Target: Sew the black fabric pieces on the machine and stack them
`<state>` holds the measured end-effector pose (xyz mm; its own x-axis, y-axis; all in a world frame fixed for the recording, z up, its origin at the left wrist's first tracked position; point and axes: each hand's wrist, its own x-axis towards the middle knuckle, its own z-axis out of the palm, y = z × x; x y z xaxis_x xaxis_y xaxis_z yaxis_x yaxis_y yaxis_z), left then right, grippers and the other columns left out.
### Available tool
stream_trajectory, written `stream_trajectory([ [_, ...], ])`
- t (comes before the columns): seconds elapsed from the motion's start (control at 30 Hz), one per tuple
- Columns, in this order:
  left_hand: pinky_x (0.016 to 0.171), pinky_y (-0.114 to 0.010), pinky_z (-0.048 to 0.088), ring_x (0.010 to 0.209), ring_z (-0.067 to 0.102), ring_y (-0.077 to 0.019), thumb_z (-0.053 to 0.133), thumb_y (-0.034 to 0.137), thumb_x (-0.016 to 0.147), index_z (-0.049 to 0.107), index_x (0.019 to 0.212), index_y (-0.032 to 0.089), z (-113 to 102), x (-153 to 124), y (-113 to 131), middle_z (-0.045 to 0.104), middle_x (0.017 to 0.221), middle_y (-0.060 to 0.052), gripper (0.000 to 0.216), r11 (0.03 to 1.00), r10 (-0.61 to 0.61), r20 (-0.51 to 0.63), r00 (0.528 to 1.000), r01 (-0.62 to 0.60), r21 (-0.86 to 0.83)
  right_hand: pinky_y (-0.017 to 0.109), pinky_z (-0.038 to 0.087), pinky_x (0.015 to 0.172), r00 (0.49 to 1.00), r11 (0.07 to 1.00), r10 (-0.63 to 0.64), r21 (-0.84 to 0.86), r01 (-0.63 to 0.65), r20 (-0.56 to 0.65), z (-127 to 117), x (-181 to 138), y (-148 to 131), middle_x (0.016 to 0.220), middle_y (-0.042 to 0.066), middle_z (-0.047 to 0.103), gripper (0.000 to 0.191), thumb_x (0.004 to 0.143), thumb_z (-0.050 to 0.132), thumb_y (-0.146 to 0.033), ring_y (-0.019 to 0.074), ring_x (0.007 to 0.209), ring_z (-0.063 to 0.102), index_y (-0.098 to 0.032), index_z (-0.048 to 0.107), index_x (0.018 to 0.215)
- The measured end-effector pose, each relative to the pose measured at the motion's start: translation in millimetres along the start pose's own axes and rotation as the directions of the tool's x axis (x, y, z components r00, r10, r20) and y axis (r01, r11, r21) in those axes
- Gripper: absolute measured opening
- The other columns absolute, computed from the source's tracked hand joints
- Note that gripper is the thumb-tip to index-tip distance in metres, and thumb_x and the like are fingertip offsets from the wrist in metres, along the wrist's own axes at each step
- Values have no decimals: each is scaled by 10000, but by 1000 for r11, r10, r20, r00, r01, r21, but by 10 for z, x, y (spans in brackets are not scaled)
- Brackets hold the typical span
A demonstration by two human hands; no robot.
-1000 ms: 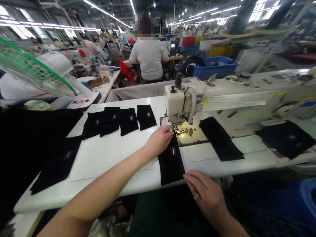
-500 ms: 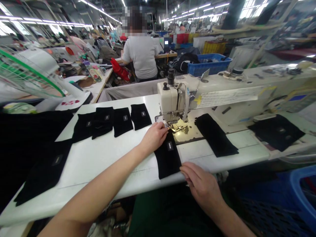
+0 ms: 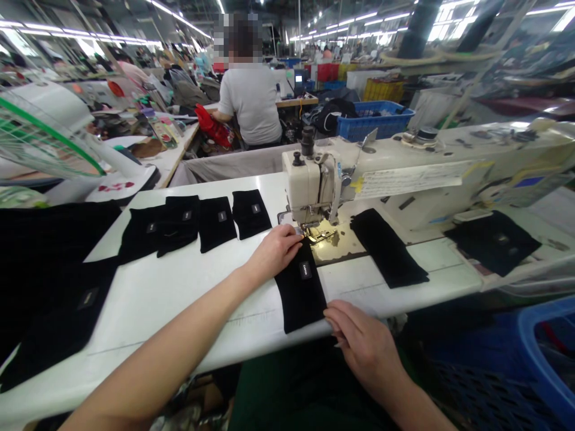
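A black fabric piece (image 3: 300, 293) with a small label lies lengthwise on the white table (image 3: 188, 293), its far end under the presser foot of the cream sewing machine (image 3: 314, 185). My left hand (image 3: 274, 251) rests on the piece's far left corner beside the needle, fingers curled down onto the cloth. At the table's front edge my right hand (image 3: 359, 344) lies by the near right corner, fingers pressed together against the cloth edge.
Several labelled black pieces (image 3: 197, 221) lie in a row at the left, another black piece (image 3: 386, 248) to the right of the needle plate. A green fan (image 3: 49, 137) stands far left. A person in a grey shirt (image 3: 251, 102) sits ahead; blue crates (image 3: 372, 117) beyond.
The view has drifted, so everything sits a little further left. Both hands keep their places on the black piece, which has barely moved under the foot.
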<state>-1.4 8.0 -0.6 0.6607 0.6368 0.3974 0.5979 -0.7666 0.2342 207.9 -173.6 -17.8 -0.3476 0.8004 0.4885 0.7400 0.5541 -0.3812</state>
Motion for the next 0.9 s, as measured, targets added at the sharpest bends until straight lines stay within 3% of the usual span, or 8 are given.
stream_trajectory([
  [0.5,807,-361,507,880,569,-213,498,217,991,719,1072,133,-5,14,-48,607,959,-105,250,997,34,-2,999,-35,-69,269,533,712,1000,1000,-13,-27,13,-9,9,48,-17,1031,105,705,297,951,382,-34,181,855,681,-149,616,1092],
  [0.9,845,-390,530,909,576,-232,495,188,976,691,1105,137,-72,46,-3,598,1012,-116,240,998,1,73,997,-6,63,272,509,653,994,996,71,-53,-67,84,-20,98,-34,1034,79,690,399,798,420,54,189,807,661,-171,619,1060],
])
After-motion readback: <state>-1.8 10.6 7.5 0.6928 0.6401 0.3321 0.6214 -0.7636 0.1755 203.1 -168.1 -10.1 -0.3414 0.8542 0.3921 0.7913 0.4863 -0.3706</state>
